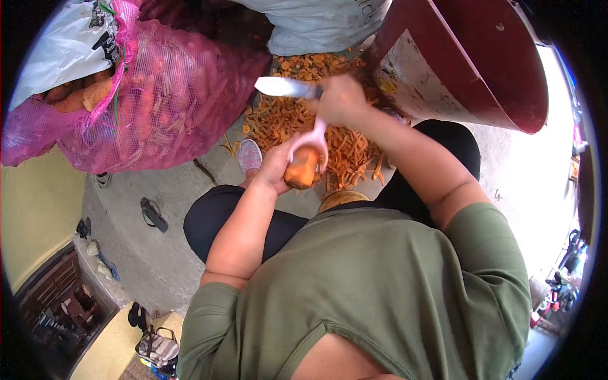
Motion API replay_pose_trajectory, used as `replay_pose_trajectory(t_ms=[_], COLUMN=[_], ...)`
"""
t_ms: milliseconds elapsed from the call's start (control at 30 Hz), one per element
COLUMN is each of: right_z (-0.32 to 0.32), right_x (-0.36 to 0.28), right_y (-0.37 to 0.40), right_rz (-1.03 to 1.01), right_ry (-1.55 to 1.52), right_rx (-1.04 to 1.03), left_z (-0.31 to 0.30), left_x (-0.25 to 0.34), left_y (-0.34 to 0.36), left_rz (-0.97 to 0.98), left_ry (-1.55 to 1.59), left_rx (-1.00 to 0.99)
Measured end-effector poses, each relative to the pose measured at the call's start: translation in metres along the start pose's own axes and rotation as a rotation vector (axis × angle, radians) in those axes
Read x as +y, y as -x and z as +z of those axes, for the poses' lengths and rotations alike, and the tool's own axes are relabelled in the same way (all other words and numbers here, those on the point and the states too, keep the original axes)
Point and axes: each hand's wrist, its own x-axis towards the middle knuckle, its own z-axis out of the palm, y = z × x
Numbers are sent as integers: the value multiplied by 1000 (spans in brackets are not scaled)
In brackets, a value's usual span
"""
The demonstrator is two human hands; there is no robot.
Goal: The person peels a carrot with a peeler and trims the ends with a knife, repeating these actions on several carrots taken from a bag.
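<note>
My left hand (273, 168) is wrapped round a thick, partly peeled carrot (303, 170), its dark end pointing toward me. In my right hand (342, 100) are both a pink Y-shaped peeler (318, 134) and a knife (285, 87). The peeler's head straddles the carrot, while the knife's broad blade sticks out to the left. Motion blurs the right hand a little, and its fingers cover the knife's handle. Beneath the hands, orange peelings (351, 155) are heaped on the ground.
A pink mesh sack (168, 95) full of carrots stands at the left. A large dark red tub (437, 76) is at the upper right, near a white sack (316, 25). A loose flip-flop (152, 214) lies on the concrete floor (142, 190).
</note>
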Motion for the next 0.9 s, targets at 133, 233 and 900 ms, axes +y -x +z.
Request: replay_pose_trajectory(t_ms=[133, 233, 900], right_z=[-10, -19, 0], right_x=[60, 33, 29], right_y=[-55, -30, -27], right_rz=[288, 191, 235], right_ry=[-160, -146, -107], right_rx=[160, 213, 67], left_z=[-2, -3, -3], left_x=[0, 2, -1], left_y=[3, -2, -1], left_rz=[-28, 14, -25], left_ry=[-12, -16, -79], left_rx=[76, 16, 37])
